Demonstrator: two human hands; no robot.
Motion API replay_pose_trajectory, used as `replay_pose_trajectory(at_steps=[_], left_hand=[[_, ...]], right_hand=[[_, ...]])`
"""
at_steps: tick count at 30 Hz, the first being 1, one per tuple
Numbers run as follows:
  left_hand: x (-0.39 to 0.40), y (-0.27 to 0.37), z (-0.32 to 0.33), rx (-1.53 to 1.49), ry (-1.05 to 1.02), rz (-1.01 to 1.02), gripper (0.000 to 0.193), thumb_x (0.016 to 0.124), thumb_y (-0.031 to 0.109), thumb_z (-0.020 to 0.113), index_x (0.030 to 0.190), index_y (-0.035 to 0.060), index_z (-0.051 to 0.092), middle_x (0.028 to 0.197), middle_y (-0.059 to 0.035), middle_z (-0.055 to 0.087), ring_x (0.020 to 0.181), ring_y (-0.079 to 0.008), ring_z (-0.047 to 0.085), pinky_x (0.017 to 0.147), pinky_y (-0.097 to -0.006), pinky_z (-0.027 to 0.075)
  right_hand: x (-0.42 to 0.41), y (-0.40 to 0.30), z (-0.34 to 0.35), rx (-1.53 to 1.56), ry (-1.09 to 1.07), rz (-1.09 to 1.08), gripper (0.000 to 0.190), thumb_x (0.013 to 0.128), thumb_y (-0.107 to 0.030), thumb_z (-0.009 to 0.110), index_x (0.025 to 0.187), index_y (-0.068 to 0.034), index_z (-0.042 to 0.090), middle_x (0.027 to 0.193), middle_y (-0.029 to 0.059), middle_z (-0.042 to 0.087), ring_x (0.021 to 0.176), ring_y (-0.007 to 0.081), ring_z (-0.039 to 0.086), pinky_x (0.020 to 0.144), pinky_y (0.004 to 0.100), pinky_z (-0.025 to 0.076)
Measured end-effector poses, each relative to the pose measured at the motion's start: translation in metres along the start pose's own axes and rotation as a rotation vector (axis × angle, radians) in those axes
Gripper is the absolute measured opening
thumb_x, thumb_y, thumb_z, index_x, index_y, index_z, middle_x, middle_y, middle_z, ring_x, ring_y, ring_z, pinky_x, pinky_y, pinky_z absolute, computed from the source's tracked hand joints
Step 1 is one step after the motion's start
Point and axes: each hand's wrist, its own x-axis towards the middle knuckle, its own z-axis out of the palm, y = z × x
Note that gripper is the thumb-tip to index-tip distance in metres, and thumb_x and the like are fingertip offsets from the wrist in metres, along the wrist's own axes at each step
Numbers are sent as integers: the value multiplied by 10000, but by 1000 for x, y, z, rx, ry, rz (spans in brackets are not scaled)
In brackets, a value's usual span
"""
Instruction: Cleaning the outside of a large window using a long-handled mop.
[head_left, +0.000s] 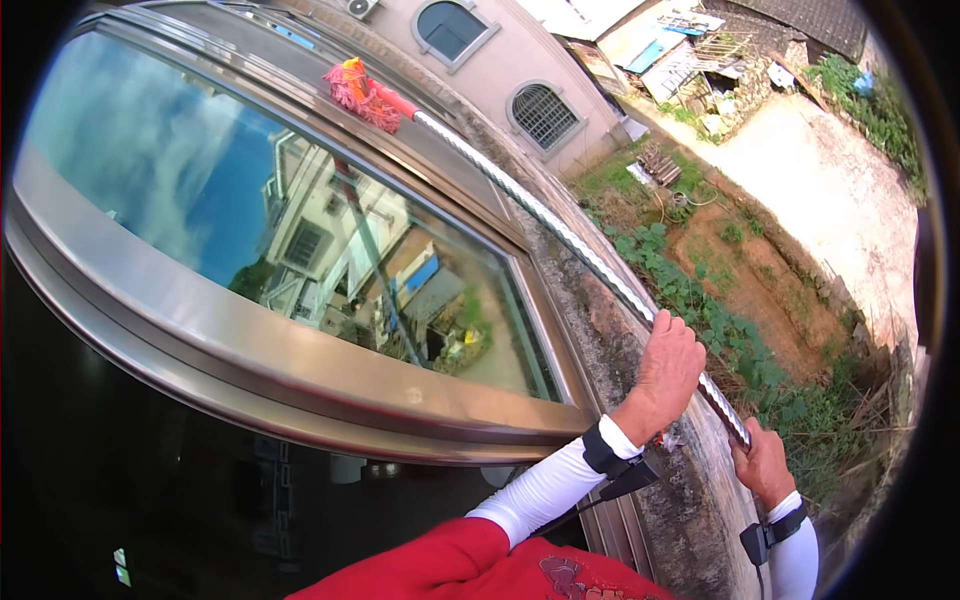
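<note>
My left hand (669, 369) is closed around the silvery, twist-patterned pole of a mop (551, 217). Lower on the same pole, near its end, my right hand (765, 459) grips it. The pole runs up and left to a red socket and a mop head (364, 97) of pink strands with an orange part. That head is at the upper outer frame of a window. The window's glass pane (375, 277) mirrors sky, buildings and the pole. Whether the strands press on the frame, I cannot tell.
A wide metal window frame (300, 337) curves across the left. Beside it runs a weathered concrete ledge (675, 495). Beyond and below lie green plants (712, 315), bare soil and a pale paved yard (817, 172). A pink building (480, 82) with arched windows stands opposite.
</note>
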Motion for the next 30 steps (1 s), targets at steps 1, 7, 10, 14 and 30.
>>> replay_pose_trajectory(at_steps=[1,7,10,14,30], left_hand=[[4,23,3,1,-50,13,53,723,189,612,709,153,649,705,-20,577,820,-182,533,855,-357,322],[38,102,32,-201,-261,246,56,723,191,645,694,185,692,679,9,641,726,-180,631,652,-345,434],[73,99,60,-187,-300,378,60,702,204,659,716,164,701,730,-12,670,745,-193,662,578,-302,480],[88,44,64,-116,-423,327,96,723,182,629,750,127,703,799,-69,685,775,-225,670,647,-331,514],[127,-239,-77,306,-608,79,358,655,336,703,870,50,705,890,-156,672,864,-319,637,777,-378,498]], right_hand=[[-17,15,-9,-27,-17,53,181,744,-136,628,806,-45,484,621,216,547,620,431,553,554,490,422],[-87,107,-34,-248,120,62,196,681,-130,646,786,-67,493,582,171,523,584,403,531,540,451,398],[-71,135,-33,-230,194,131,247,677,-160,687,810,-65,502,670,152,542,631,381,531,574,449,389],[-64,127,-38,-515,237,-19,363,601,-197,734,857,-80,506,786,114,470,737,344,483,643,433,369],[91,19,29,-127,459,13,196,776,-187,659,867,-90,515,667,157,577,668,371,584,569,440,435]])
